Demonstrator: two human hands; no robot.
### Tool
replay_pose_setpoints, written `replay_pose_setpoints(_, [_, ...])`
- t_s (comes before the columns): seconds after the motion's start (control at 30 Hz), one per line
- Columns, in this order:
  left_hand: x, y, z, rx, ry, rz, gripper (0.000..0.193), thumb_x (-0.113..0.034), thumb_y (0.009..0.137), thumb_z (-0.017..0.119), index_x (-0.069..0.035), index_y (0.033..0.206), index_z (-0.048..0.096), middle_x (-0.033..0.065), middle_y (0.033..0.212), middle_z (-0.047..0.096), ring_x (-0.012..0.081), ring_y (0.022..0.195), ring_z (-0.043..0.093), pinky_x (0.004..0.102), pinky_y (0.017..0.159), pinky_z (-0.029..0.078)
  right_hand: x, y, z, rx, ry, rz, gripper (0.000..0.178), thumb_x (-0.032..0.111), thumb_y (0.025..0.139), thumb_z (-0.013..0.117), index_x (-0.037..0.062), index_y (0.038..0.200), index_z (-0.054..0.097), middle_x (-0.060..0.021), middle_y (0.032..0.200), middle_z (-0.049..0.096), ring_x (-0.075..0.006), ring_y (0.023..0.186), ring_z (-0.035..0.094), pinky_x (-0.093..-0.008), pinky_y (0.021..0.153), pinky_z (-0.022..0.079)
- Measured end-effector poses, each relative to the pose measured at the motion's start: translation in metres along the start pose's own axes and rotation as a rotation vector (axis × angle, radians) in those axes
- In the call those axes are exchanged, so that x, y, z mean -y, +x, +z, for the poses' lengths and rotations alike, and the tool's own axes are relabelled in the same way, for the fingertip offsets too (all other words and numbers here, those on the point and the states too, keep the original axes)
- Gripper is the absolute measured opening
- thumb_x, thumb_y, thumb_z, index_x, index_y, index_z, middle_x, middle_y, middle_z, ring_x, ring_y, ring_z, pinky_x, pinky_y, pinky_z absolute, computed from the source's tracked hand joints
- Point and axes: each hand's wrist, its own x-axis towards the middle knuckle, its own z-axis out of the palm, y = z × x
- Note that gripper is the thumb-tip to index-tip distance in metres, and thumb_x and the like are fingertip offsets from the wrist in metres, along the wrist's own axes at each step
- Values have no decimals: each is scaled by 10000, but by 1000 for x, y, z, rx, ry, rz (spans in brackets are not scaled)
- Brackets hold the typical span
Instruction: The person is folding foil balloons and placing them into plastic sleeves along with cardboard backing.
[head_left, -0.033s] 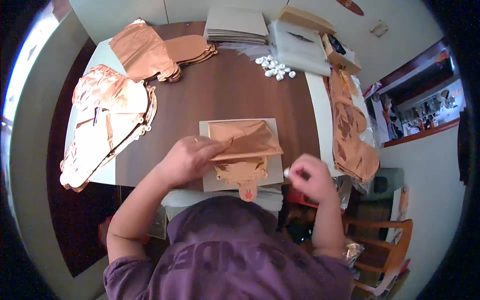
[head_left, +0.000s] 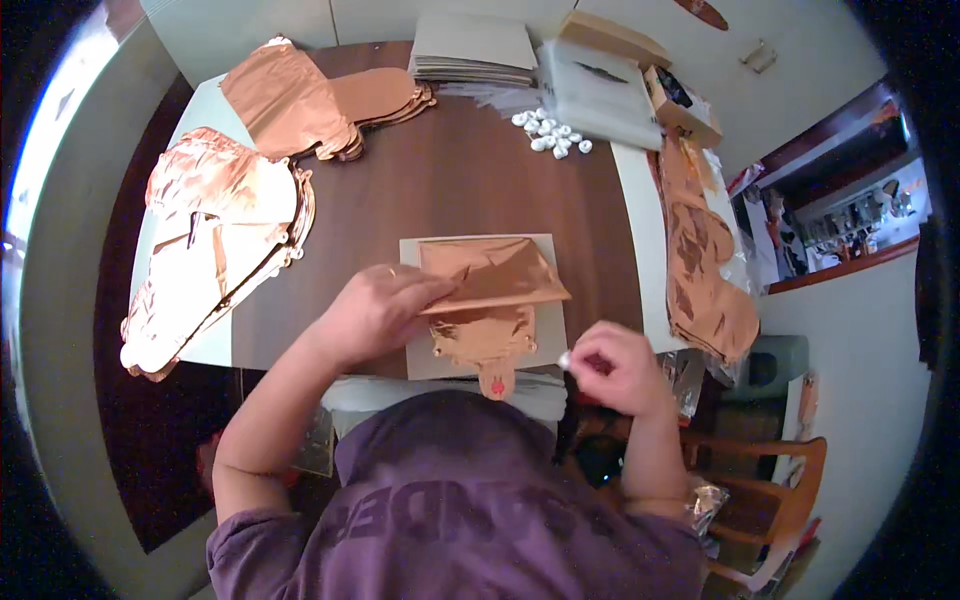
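A flat rose-gold foil balloon lies folded on a grey cardboard sheet at the table's near edge. Its narrow tab with a small red mark hangs past the sheet's front edge. My left hand is closed at the left side of the balloon's folded upper part, fingertips on the foil; the thumb is mostly hidden. To the right of the sheet, my right hand is raised, apart from the foil. Between its thumb and forefinger it pinches a small white roll, perhaps of ribbon.
Foil balloons lie in a shiny pile at left, a stack at far left and another pile at right. Several white rolls sit near a cardboard stack and clear plastic bags. A wooden chair stands at lower right.
My right hand has moved slightly down and toward me with the white roll. The left hand and the folded foil have shifted only a little.
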Motion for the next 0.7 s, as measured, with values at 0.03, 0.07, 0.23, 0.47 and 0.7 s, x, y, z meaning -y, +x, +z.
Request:
replay_pose_setpoints(0.03, [-3, 4, -5, -3, 18, -6, 431, -91, 702, 718, -60, 1125, 648, 110, 1024, 696, 296, 906, 670, 403, 832, 538, 5, 1, 11, -18, 7, -58, 99, 39, 768, 716, 38, 851, 662, -90, 847, 654, -224, 753, 641, -320, 681, 528])
replay_pose_setpoints(0.07, [-5, 6, -7, 4, 14, -2, 431, -91, 702, 718, -60, 1125, 648, 110, 1024, 696, 296, 906, 670, 403, 832, 538, 11, 0, 22, -41, 14, -112, 118, 37, 762, 717, 39, 869, 668, -94, 856, 657, -232, 767, 643, -336, 690, 530])
replay_pose_setpoints(0.23, [-8, 12, -11, -43, 93, 75, 421, -90, 705, 716, -44, 1117, 643, 112, 993, 696, 298, 903, 674, 409, 824, 541, -5, 21, 69, -268, -436, -198, 474, 206, 766, 770, 44, 1176, 598, -134, 1068, 647, -322, 1032, 590, -455, 958, 437])
replay_pose_setpoints(0.47, [-8, 14, -12, -70, 79, 94, 356, -86, 744, 697, -50, 1096, 648, 119, 945, 693, 308, 866, 673, 405, 789, 545, -11, -8, 71, 57, -582, -256, 664, 273, 728, 776, 39, 1301, 536, -140, 1231, 596, -352, 1197, 499, -538, 1092, 305])
replay_pose_setpoints(0.7, [-4, 20, -15, -64, 31, 41, 341, -89, 753, 689, -55, 1091, 650, 137, 892, 675, 337, 829, 653, 426, 742, 538, -20, 31, 66, -205, -216, -226, 191, 114, 772, 725, 20, 932, 679, -114, 926, 694, -304, 914, 650, -412, 858, 497])
